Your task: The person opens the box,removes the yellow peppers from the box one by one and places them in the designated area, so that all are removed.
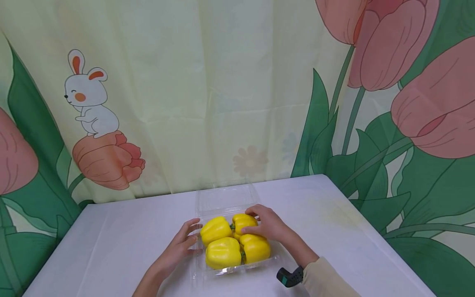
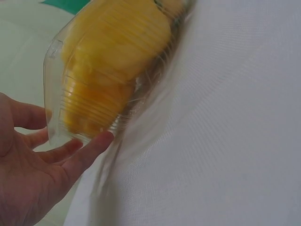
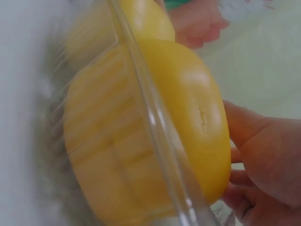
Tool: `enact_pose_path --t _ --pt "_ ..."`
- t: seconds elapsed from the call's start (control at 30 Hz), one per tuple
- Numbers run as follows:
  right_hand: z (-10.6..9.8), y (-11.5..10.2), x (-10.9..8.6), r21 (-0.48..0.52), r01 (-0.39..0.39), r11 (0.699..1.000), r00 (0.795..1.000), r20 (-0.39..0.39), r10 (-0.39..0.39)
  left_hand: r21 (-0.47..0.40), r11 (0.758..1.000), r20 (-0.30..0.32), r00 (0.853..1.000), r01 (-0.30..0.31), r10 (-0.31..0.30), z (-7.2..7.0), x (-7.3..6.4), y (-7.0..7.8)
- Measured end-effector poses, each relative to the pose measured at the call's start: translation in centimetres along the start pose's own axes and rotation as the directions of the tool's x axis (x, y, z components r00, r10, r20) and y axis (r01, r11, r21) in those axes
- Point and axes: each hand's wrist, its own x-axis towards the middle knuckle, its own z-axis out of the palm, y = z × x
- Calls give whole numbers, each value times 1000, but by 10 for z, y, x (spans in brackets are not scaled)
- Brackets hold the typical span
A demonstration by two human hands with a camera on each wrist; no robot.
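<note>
Several yellow bell peppers sit in a clear plastic clamshell box, whose lid lies folded open toward the back. My right hand grips the far right bell pepper, thumb on the near side and fingers on the far side. At the box's left side, my left hand has its fingers spread and touching the outer wall. The left wrist view shows these fingertips against the ribbed plastic. In the right wrist view, a pepper bulges above the box rim, with the right hand behind it.
The box stands on a table with a white cloth. A curtain printed with tulips and a rabbit hangs behind the table's back edge. A black device is strapped at the right wrist, beside a beige sleeve.
</note>
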Motion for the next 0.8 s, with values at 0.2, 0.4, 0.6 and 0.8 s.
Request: enact_pose_path --t 0.2,0.4,0.6,0.8 --pt "2 -5 1 -83 -31 996 1000 -1 31 -7 1000 -9 1000 -3 3 1 -1 1" --pt "2 -7 1 -97 -37 995 999 -4 37 9 1000 -16 1000 1 -1 2 -2 1" --pt "2 -7 1 -80 -28 996 999 -18 27 7 1000 -4 1000 -6 6 2 -1 1" --pt "3 -2 2 -58 1 998 1000 -29 -3 0 1000 -5 1000 -2 2 2 -2 1"
